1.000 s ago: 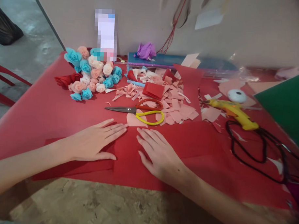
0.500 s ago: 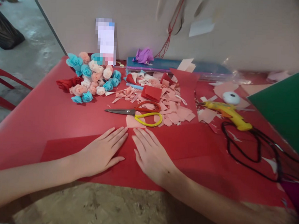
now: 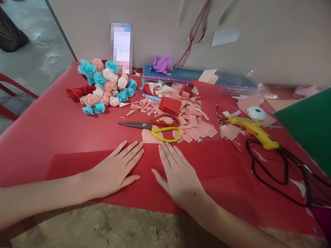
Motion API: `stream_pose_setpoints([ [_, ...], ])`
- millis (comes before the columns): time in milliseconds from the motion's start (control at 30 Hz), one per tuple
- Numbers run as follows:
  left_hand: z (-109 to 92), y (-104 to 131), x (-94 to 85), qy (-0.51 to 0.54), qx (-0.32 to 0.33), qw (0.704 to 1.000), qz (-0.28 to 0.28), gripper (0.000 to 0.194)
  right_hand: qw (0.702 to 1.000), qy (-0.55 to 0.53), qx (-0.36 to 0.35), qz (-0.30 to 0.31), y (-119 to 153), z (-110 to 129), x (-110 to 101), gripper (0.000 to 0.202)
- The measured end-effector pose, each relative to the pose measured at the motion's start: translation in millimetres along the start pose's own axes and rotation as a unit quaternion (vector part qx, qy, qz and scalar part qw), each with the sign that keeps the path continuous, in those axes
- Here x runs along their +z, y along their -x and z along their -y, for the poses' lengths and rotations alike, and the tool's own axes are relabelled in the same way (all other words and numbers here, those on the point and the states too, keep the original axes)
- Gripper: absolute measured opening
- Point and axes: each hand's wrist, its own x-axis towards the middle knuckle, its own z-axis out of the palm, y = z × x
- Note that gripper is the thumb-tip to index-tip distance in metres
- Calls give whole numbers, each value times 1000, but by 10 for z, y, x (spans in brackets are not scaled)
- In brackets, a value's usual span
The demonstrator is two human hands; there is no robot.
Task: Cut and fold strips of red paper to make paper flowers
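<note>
Right hand slid away from left hand since the previous frame. We noted both spread flat atop red paper; we judged it light, creasable, best gripped at its far edge, between the hands.

From here I count one left hand, one right hand, one pair of scissors, one glue gun and one green sheet at right, many flowers and paper scraps. How many red sheets lie near, I cannot tell.
</note>
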Motion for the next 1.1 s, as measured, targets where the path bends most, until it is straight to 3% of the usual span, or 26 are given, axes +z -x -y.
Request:
stream_pose_setpoints([
  [167, -1, 8, 2, -5, -24, 1000, 11, 57, 999, 50, -1, -13, -55, -70, -169, 51],
  [333, 16, 22, 8, -2, -27, 1000, 2, 60, 997, -65, -16, 29, -356, -279, -436, 29],
  [433, 22, 26, 12, 11, -29, 1000, 0, 60, 984, -161, 11, 73, -512, -338, -424, 28],
  [600, 24, 10, -6, 59, -51, 997, 6, 70, 945, -273, 61, 167, -654, -333, -305, 48],
  [733, 65, -35, -49, 157, -85, 984, -3, 81, 928, -308, 52, 201, -770, -354, -326, 11],
  [833, 136, -89, -133, 322, -145, 934, -56, 86, 917, -340, 37, 205, -814, -368, -405, 8],
  [933, 215, -141, -260, 518, -206, 824, -100, 74, 878, -439, 53, 184, -809, -357, -492, 12],
  [1000, 243, -164, -328, 594, -239, 765, -72, 55, 841, -508, 93, 160, -802, -344, -533, 14],
  [1100, 234, -173, -352, 653, -270, 707, -7, 33, 807, -553, 158, 134, -816, -354, -561, 16],
])
